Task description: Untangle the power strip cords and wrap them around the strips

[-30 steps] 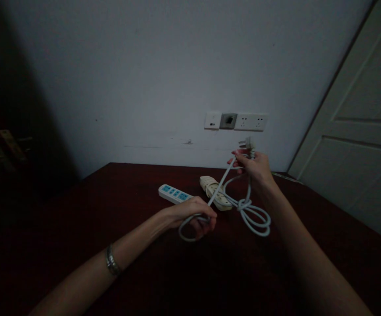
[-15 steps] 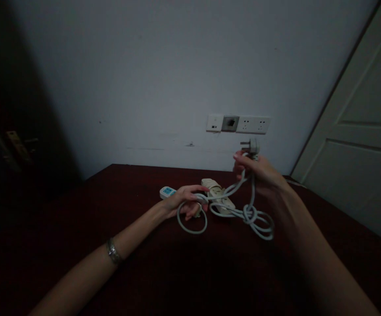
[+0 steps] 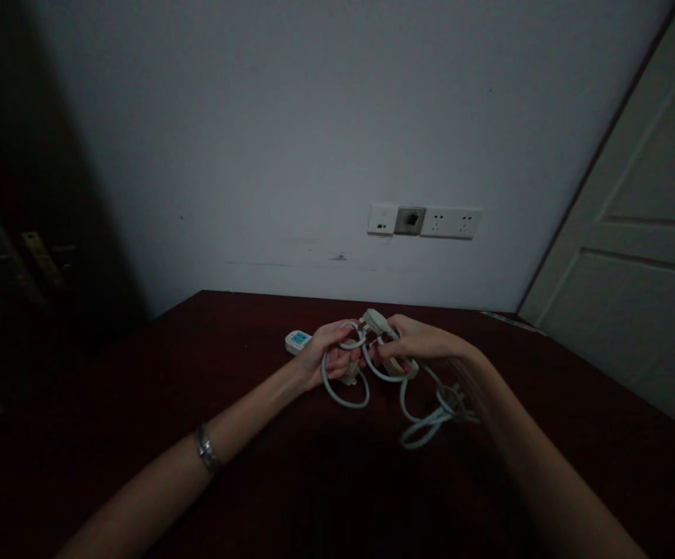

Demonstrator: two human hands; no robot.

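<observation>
Where the left hand (image 3: 328, 349) grips cable (image 3: 349, 405), one power strip (image 3: 298, 341) disappears.

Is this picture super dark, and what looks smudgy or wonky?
Head view: yes, dim all over, with the wall palest and the tabletop sinking nearly to black towards the bottom; head view: the bundled cord loops near the right hand look smeared, maybe from moving; head view: the panelled door leans, perhaps from a wide lens.

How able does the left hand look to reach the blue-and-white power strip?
Probably yes: the power strip lies partly hidden just beyond the left hand, one end uncovered, though the white cord held there could hinder a grasp.
</observation>
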